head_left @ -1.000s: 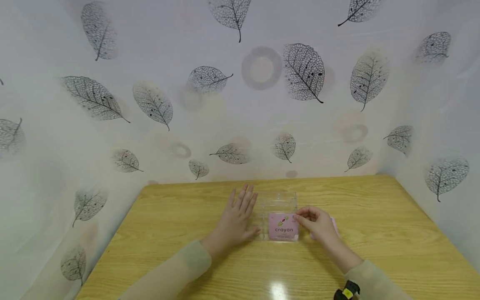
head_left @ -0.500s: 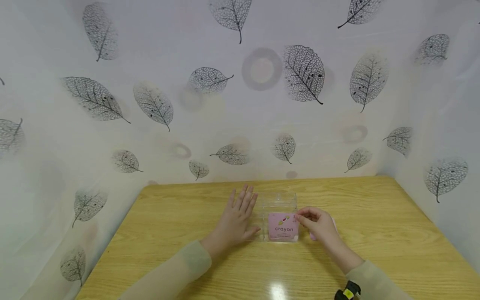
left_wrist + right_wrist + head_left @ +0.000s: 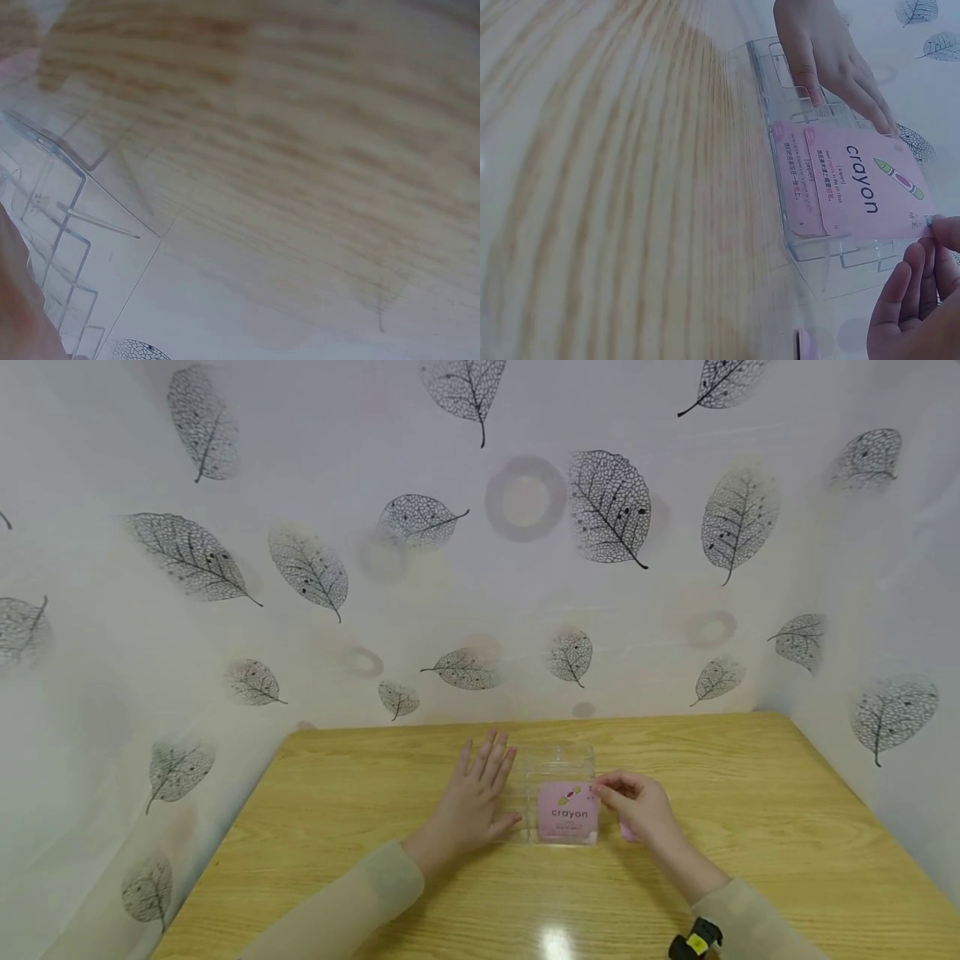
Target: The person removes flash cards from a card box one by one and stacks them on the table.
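My right hand point(image 3: 637, 803) pinches the top right corner of a pink flash card point(image 3: 567, 817) printed "crayon" with a crayon picture. In the right wrist view the card point(image 3: 874, 184) leans in a clear plastic rack point(image 3: 791, 251), in front of another pink card point(image 3: 793, 180) standing there. My left hand point(image 3: 468, 806) lies with its fingers straight along the left part of the rack, its thumb pointing toward the card. The left wrist view shows the rack's stepped clear tiers point(image 3: 75, 247) beside part of the hand.
Another pink piece point(image 3: 628, 833) lies on the wooden table point(image 3: 345, 810) right of the rack, mostly hidden behind my right hand. A leaf-patterned cloth point(image 3: 480, 585) encloses the table's back and sides. A black band point(image 3: 695, 939) is on my right wrist.
The crayon card has risen slightly in the rack with my right hand, which has shifted a little. The pink piece on the right is now more hidden. My left hand stays in place.
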Tool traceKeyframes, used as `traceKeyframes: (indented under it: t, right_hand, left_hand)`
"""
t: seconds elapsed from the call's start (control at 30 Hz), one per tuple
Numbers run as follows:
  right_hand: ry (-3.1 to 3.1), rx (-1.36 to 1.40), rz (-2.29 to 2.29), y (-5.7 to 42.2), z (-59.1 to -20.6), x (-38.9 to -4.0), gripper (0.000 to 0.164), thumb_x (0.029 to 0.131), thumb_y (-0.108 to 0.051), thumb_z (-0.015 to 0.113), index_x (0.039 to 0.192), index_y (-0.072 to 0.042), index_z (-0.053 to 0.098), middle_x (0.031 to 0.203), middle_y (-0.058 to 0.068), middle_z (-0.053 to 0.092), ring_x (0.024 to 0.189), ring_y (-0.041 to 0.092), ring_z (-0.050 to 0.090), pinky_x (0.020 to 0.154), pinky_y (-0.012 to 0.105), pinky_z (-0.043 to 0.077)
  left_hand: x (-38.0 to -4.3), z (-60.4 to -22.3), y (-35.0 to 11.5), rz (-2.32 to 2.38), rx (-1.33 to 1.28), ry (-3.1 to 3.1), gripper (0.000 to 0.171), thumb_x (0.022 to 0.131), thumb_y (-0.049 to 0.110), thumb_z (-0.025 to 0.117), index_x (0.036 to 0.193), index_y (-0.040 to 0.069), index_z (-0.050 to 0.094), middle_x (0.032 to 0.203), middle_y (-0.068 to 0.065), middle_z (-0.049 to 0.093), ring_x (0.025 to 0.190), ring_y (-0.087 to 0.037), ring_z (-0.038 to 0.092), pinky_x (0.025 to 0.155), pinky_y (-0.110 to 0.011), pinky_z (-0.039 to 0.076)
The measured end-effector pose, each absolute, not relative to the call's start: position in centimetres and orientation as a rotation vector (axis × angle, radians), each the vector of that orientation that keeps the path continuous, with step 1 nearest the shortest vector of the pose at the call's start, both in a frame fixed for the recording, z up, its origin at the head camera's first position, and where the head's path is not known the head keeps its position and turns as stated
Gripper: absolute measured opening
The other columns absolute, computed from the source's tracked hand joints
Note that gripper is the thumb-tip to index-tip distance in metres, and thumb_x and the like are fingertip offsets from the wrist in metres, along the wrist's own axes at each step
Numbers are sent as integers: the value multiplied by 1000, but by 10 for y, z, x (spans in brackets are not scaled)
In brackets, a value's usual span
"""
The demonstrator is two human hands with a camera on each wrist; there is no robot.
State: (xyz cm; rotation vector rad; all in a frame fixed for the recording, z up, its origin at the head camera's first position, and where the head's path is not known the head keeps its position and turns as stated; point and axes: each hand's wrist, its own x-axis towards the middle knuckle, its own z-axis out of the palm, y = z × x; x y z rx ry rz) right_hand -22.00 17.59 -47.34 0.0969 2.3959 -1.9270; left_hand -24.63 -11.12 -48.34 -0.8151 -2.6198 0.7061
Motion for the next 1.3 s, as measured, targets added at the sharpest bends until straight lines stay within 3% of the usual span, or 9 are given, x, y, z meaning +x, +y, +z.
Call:
traceKeyframes:
  t: [0.13, 0.47, 1.03, 1.3]
  right_hand:
    - [2407, 91, -1925, 177, -472, -220, 27, 99, -12, 74, 116, 9, 72, 89, -8, 70, 81, 4, 60, 71, 19, 55]
    - [2444, 86, -1909, 178, -470, -223, 29, 100, -12, 74, 118, 10, 71, 92, -8, 73, 83, 1, 62, 78, 19, 57]
    - [2449, 92, -1898, 187, -468, -225, 31, 103, -17, 70, 122, 8, 70, 96, -8, 75, 87, 0, 65, 84, 20, 59]
    - [2427, 109, -1927, 191, -469, -223, 32, 104, -16, 68, 123, 9, 69, 92, -12, 73, 85, 0, 66, 82, 20, 60]
  left_hand:
    - [-246, -483, -110, 710, -811, -2643, 102, 102, 79, 27, 171, 5, 12, 179, -20, 4, 167, -38, 12, 135, -57, 21]
    - [-245, -484, -111, 708, -809, -2625, 102, 102, 79, 27, 170, 5, 14, 179, -20, 6, 167, -38, 14, 134, -57, 22]
    - [-248, -488, -112, 695, -805, -2576, 102, 101, 80, 29, 169, 6, 21, 178, -18, 18, 166, -38, 17, 133, -57, 24]
    - [-248, -488, -112, 653, -821, -2587, 102, 101, 79, 29, 170, 5, 18, 178, -21, 9, 166, -39, 15, 134, -58, 21]
